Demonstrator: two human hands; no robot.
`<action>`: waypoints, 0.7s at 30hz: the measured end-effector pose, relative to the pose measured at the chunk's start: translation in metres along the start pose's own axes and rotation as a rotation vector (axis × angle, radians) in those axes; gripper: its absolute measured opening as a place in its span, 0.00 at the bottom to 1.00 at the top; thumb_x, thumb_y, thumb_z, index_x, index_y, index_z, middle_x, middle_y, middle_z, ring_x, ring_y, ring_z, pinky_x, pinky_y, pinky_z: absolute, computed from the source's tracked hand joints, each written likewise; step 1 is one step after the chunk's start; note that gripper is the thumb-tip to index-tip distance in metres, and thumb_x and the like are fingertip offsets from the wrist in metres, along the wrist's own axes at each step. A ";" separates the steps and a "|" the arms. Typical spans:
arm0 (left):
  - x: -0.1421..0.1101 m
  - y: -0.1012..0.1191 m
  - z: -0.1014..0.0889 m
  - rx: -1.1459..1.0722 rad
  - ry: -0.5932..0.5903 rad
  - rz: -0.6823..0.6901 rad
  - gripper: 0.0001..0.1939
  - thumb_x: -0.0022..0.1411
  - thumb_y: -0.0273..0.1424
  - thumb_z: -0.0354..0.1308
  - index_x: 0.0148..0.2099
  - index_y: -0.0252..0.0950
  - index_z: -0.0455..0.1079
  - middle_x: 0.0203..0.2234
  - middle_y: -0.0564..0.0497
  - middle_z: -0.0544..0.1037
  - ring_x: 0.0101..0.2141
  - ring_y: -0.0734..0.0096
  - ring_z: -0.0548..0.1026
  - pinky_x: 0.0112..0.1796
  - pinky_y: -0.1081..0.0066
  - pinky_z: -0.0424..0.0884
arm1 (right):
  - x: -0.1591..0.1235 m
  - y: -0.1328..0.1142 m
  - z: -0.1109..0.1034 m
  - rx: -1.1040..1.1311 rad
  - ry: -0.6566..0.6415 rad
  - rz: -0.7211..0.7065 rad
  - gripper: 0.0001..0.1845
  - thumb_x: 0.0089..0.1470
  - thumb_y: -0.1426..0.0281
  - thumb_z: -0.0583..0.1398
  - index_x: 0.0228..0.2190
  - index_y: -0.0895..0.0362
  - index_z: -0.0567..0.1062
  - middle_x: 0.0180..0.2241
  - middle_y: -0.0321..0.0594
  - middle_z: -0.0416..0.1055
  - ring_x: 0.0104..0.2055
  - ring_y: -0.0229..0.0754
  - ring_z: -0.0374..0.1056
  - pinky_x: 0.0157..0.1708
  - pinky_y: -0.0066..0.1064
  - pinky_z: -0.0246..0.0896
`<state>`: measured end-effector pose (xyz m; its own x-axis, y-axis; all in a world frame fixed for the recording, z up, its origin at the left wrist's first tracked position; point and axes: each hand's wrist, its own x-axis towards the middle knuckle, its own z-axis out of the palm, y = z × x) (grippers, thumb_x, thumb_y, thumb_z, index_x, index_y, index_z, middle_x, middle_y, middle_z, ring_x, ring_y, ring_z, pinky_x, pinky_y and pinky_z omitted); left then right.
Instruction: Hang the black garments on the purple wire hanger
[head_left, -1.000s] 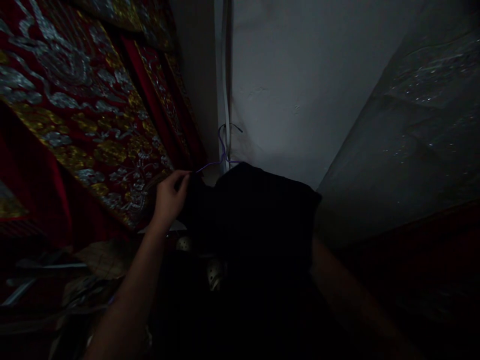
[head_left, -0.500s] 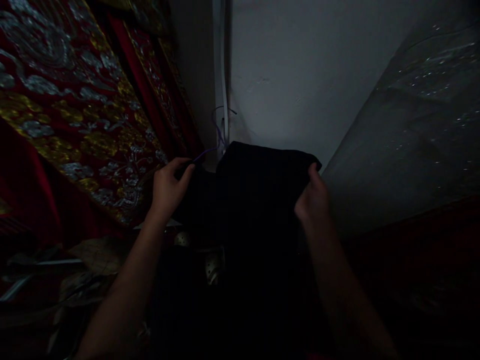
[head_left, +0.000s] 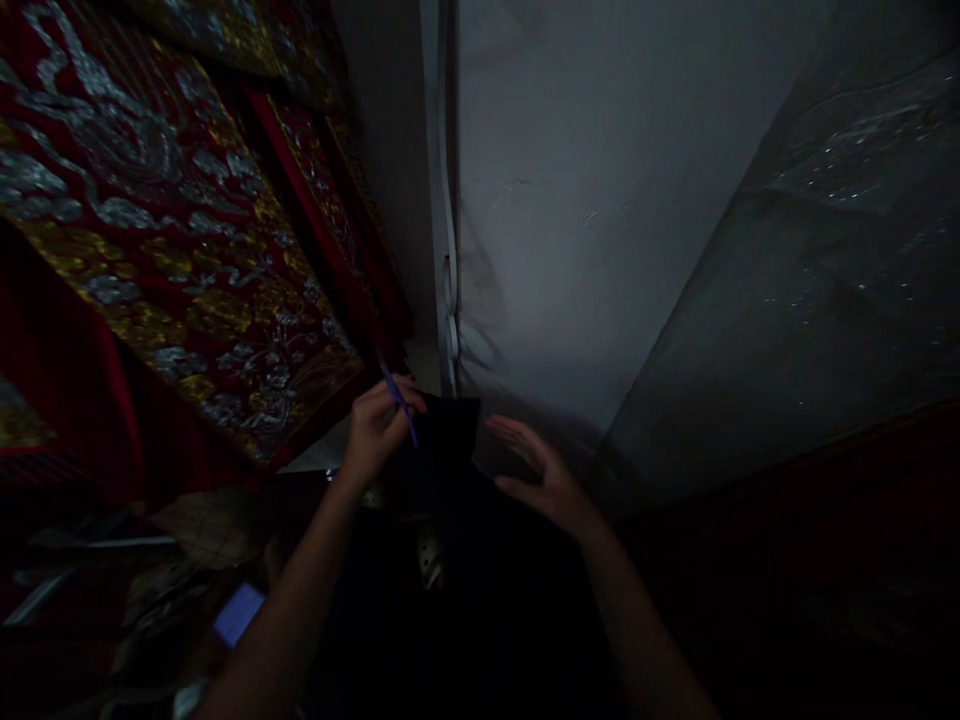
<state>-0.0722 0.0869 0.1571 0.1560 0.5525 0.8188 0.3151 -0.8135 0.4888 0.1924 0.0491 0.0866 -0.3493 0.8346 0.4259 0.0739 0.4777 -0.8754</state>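
The room is very dark. My left hand point(head_left: 379, 430) is closed, with a thin purple clothes hanger point(head_left: 399, 400) in its grip; only a short straight stretch of it shows. Black cloth point(head_left: 456, 425), apparently a garment, hangs from beside the left fingers, and its lower part merges into the dark. To the right of the cloth, my right hand point(head_left: 544, 480) is open, fingers stretched toward the cloth, with a small gap between them. Whether the left fingers also pinch the cloth I cannot make out.
Red fabric with silver and gold embroidery point(head_left: 217, 260) hangs on the left. Ahead stand a pale wall point(head_left: 570, 220) with a white cable point(head_left: 450, 200), and a clear plastic sheet point(head_left: 810, 280) at right. A light clog with holes point(head_left: 429, 555) and a lit screen point(head_left: 240, 612) are below.
My right hand has let go of the black cloth's edge and moved left. My left hand has moved right and lower, with the purple hanger turned. The spread cloth has folded down.
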 end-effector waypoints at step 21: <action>-0.041 0.014 0.069 -1.032 -0.021 -0.586 0.14 0.52 0.36 0.70 0.40 0.39 0.73 0.47 0.46 0.80 0.49 0.54 0.79 0.55 0.53 0.70 | -0.004 -0.007 0.013 -0.730 0.087 -0.295 0.54 0.38 0.72 0.67 0.64 0.51 0.52 0.58 0.51 0.55 0.62 0.60 0.56 0.60 0.55 0.59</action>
<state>-0.0093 0.0653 0.1100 0.2577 0.8844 0.3892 -0.5586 -0.1922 0.8068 0.1808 0.0385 0.0879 -0.3775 0.6498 0.6597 0.5944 0.7163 -0.3655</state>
